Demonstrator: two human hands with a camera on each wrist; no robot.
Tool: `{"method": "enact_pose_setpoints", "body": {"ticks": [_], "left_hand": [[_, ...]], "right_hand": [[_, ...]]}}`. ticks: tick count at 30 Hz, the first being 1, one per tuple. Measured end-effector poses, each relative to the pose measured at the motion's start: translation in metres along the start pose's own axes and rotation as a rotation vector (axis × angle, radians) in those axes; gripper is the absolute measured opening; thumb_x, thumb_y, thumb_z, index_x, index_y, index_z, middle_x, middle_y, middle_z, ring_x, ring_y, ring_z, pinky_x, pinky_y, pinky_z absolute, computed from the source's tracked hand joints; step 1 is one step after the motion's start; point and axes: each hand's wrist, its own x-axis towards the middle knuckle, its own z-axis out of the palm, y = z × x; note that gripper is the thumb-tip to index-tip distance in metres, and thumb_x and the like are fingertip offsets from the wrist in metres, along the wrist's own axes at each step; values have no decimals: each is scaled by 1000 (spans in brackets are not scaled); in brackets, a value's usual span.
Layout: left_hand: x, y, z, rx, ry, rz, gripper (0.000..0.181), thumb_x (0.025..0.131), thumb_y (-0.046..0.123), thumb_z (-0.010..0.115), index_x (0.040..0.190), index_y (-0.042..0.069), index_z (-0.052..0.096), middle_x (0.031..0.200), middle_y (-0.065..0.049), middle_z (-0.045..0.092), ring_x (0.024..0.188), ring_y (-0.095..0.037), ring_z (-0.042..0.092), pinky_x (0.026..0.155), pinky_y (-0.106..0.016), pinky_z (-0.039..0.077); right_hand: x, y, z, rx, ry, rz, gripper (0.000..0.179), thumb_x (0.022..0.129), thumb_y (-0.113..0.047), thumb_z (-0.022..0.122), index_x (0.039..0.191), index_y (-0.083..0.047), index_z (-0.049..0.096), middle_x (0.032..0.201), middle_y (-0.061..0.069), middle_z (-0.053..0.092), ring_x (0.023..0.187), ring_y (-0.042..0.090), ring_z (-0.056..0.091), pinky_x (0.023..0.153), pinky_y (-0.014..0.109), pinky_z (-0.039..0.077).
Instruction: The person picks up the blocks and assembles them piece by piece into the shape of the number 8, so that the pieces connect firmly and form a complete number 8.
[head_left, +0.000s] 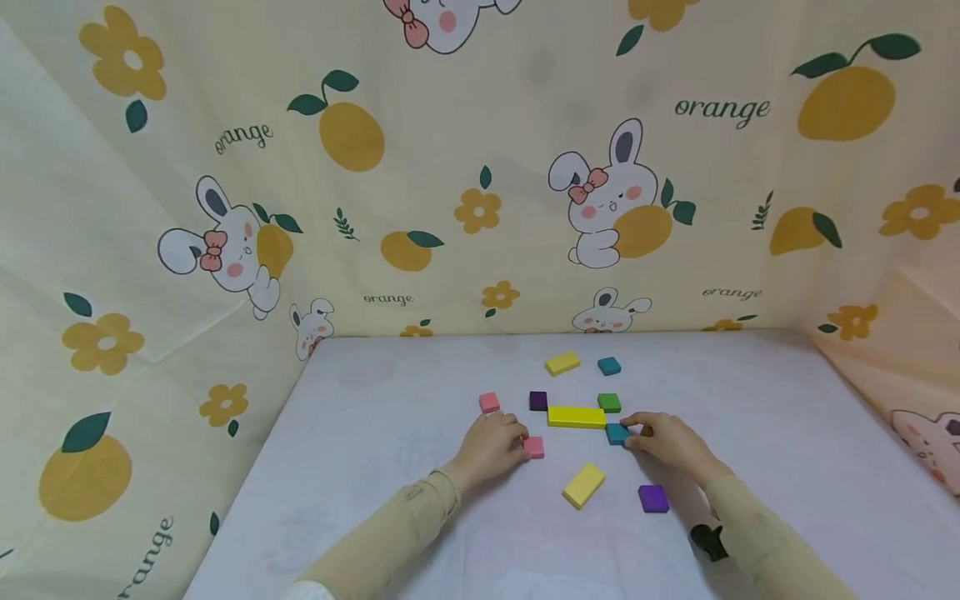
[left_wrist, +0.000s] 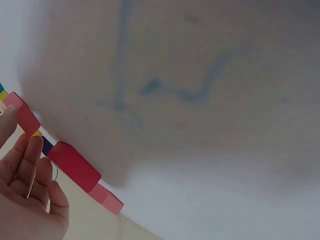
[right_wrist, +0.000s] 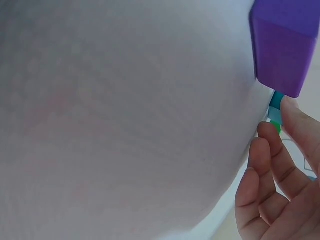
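Observation:
My left hand [head_left: 491, 447] pinches a pink block [head_left: 533, 447] at its left side. In the left wrist view the thumb lies against that pink block [left_wrist: 22, 112], fingertips close by. A red block [left_wrist: 75, 167] and another pink one [left_wrist: 107, 199] show past the fingers there; in the head view that second pink block [head_left: 489, 402] sits just beyond the hand. My right hand [head_left: 671, 443] pinches a teal block [head_left: 617, 434] between thumb and finger, at the right end of a long yellow block [head_left: 576, 417]. The right wrist view shows this teal block [right_wrist: 275, 114] partly hidden by the thumb.
A dark purple block [head_left: 538, 401] and a green block [head_left: 609, 403] touch or nearly touch the long yellow one. Farther back are a yellow block [head_left: 562, 363] and a teal block [head_left: 609, 366]. Nearer lie a pale yellow block [head_left: 584, 486] and a purple block [head_left: 653, 498].

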Motion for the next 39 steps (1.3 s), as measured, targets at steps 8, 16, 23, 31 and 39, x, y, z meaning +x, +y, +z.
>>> {"method": "enact_pose_setpoints", "body": {"ticks": [8, 16, 23, 31, 39], "left_hand": [[13, -2, 5, -1, 30, -10, 25, 83, 35, 68, 102, 19, 70, 88, 7, 65, 77, -10, 50, 70, -21, 41], [20, -2, 6, 14, 44, -15, 24, 83, 34, 67, 101, 18, 70, 88, 6, 64, 77, -10, 52, 66, -20, 41], [25, -3, 9, -12, 29, -27, 23, 84, 32, 67, 102, 18, 70, 86, 6, 63, 76, -10, 50, 65, -20, 40], [27, -3, 7, 20, 44, -20, 22, 84, 31, 66, 102, 19, 70, 89, 6, 65, 78, -10, 53, 66, -21, 40], [23, 2, 4, 38, 55, -19, 19, 84, 28, 64, 99, 19, 70, 86, 7, 64, 77, -10, 53, 66, -21, 40]], "right_hand": [[1, 0, 1, -5, -4, -1, 41, 85, -22, 66, 123, -9, 59, 87, 4, 60, 76, 18, 49, 68, 29, 44], [0, -2, 3, 2, 1, 0, 41, 85, -22, 67, 123, -9, 59, 86, 4, 60, 76, 18, 49, 68, 29, 43], [-1, -3, 2, -1, 3, 0, 41, 85, -21, 66, 123, -8, 59, 85, 4, 60, 75, 18, 48, 67, 28, 42], [1, -2, 1, -9, 2, 3, 41, 85, -21, 66, 124, -9, 59, 87, 4, 61, 76, 17, 49, 68, 29, 44], [0, -3, 1, -1, -14, 9, 40, 85, -21, 66, 123, -9, 58, 88, 5, 61, 77, 18, 50, 69, 29, 44]]}}
